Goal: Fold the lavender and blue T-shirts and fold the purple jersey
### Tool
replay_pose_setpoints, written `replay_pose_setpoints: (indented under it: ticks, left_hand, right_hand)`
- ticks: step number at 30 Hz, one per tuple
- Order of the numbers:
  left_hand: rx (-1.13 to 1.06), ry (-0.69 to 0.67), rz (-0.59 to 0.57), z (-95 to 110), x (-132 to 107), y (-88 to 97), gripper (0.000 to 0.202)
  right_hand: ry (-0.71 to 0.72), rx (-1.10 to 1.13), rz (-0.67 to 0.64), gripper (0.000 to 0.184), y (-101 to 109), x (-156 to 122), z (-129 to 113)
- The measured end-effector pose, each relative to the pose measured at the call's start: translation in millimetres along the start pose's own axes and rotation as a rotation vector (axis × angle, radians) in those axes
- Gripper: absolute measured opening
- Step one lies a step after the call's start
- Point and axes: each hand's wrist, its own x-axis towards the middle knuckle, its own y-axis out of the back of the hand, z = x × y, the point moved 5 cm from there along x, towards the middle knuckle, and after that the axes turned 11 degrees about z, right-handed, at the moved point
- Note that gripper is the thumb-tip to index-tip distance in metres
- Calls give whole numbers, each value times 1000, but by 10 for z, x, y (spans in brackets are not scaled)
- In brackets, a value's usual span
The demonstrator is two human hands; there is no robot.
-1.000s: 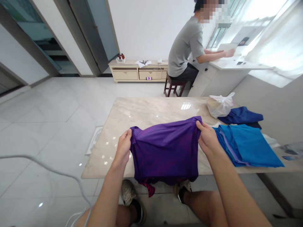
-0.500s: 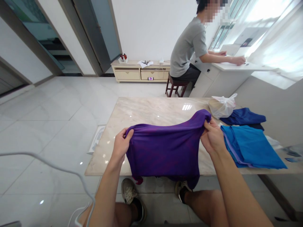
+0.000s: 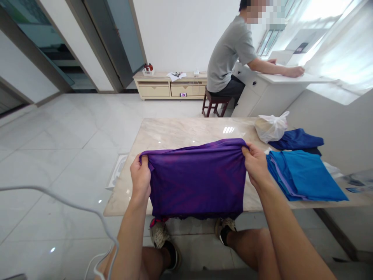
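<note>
Left hand (image 3: 140, 175) and right hand (image 3: 257, 163) pinch purple fabric (image 3: 198, 182) at a beige marbled table's (image 3: 177, 134) near edge, above white floor tiles (image 3: 72, 120).

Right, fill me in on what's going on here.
Someone's left hand and right hand hold a purple cloth by its upper corners, spread between them at the near edge of a table. A blue cloth lies folded on the table to the right. Beyond, another person sits at a white counter.
</note>
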Motion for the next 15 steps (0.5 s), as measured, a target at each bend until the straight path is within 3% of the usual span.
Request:
replay_pose_setpoints:
  ticks: [4,7,10,12,15]
  left_hand:
    - [235,-181,-2,171,-47,3,22]
    - [536,-334,-66,269,-154,-27,21]
    - [946,-419,-234,208,-312,-95,25]
    - [1159,-404,-378,94,-427,-135,30]
    - [1202,-331,-592,-20,-611,-225,32]
  right_hand:
    - [26,-48,30,38,31,51,12]
    - [109,-189,62,40,145,80,36]
    - [268,-520,89,31,331,57,62]
    - [317,-755,105,25,421,88,65]
    - [277,-949,71,25,273,360,-89]
